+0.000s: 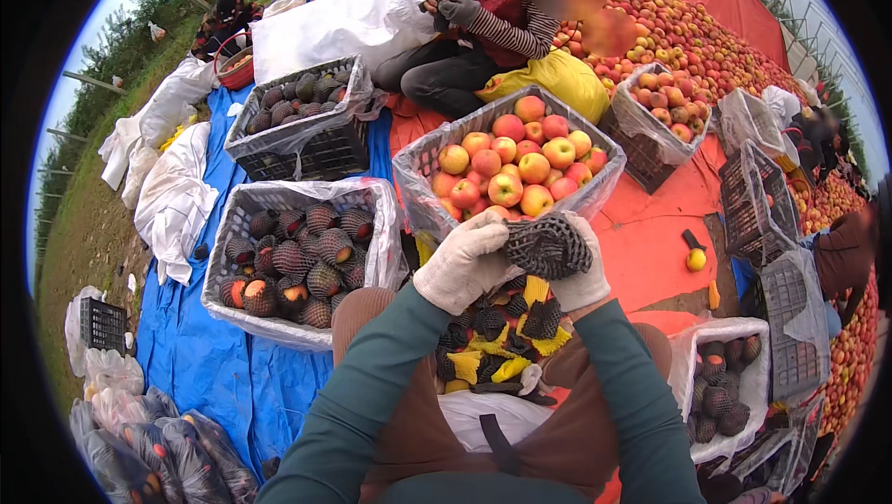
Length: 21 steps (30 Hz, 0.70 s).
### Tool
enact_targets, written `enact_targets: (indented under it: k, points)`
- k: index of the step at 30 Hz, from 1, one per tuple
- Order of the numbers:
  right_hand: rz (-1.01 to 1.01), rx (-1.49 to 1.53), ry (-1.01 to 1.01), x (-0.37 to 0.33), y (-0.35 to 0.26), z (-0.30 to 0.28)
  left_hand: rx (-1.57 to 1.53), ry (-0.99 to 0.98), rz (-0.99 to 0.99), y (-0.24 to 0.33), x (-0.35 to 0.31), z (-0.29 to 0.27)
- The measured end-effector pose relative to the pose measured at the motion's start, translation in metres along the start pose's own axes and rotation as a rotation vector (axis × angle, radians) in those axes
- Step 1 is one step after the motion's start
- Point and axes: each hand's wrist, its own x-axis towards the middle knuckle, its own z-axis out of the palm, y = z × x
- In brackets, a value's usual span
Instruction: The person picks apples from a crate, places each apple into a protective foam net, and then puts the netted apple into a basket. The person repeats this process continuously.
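Note:
Both gloved hands are raised in front of me, over my lap. Between them is a black foam fruit net [546, 246]; whether an apple is inside it I cannot tell. My left hand [465, 264] pinches its left end, and my right hand [582, 267] wraps round its right side. Just beyond them stands a lined crate [416, 190] of bare red and yellow apples [533, 168]. Below, between my legs, lies a heap of loose black nets and yellow nets [466, 365].
On the left, a lined crate [219, 272] holds netted apples [323, 248], with another such crate [295, 156] behind it. At right is a white-lined crate [683, 355]. A co-worker [483, 30] sits opposite, before a large apple pile [669, 26]. Blue sheeting [190, 365] covers ground at left.

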Motion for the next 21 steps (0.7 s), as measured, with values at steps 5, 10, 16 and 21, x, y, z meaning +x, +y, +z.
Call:
enact_targets:
  k: [5, 10, 16, 21]
  points:
    - [0.347, 0.051, 0.233, -0.019, 0.003, 0.037, 0.021, 0.147, 0.08, -0.002, -0.003, -0.001]
    - [0.527, -0.252, -0.288, -0.028, 0.009, 0.024, 0.079, 0.165, 0.086, 0.013, -0.008, -0.004]
    - [0.189, -0.232, 0.063, -0.014, 0.001, 0.034, 0.475, 0.28, -0.001, 0.005, -0.009, -0.007]
    - [0.135, 0.026, 0.187, -0.021, -0.006, 0.013, 0.098, -0.077, -0.428, -0.012, -0.013, 0.02]
